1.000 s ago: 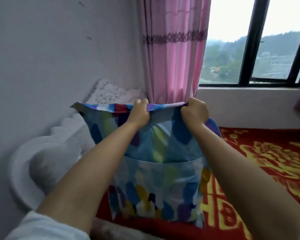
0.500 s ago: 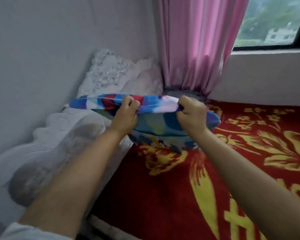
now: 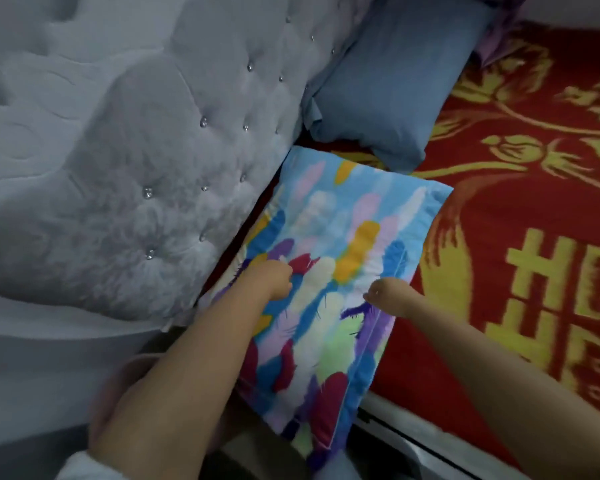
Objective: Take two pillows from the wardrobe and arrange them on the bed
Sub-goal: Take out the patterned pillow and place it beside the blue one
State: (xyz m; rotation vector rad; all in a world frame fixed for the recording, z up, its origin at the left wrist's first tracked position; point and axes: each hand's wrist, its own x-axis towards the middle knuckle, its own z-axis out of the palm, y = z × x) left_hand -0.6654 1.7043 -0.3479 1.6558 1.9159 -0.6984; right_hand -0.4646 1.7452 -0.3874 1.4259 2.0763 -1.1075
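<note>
**Settling the feather pillow at the head of the bed**

The feather-print pillow (image 3: 329, 271) lies flat on the bed (image 3: 534, 237), at its head edge, touching the padded headboard (image 3: 136, 161), with its near end hanging over the bed's side edge. A blue pillow (image 3: 392, 88) sits just beyond it along the same edge. The left hand (image 3: 274, 280) rests on the print with fingers curled together; the right hand (image 3: 390, 294) touches the pillow's right seam, but I cannot tell whether its fingers pinch the cloth. A good finish probably means sliding the pillow fully onto the red-and-gold bedspread (image 3: 499, 174), squared to the headboard and level with its neighbour.
</note>
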